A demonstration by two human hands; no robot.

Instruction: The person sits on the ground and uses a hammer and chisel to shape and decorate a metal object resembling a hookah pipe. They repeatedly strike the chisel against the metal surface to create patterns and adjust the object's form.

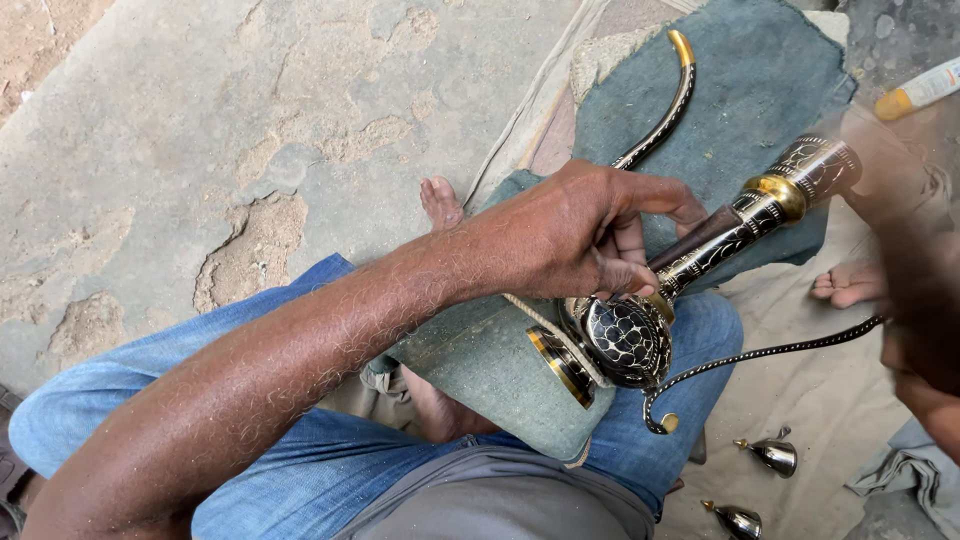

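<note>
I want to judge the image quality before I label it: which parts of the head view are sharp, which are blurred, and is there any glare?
In the head view, the left hand and the black-and-brass engraved vessel are sharp; the right hand at the right edge is smeared by motion blur; light is soft and even, with small bright glints on the brass collar and the two small metal bells.

Left of your left hand [575, 235] the bare stone floor [200, 150] lies open. Ahead, a curved rod [668, 95] crosses the cloth; to its right, the vase [700, 260] and thin curled rod [760, 355] block passage.
</note>
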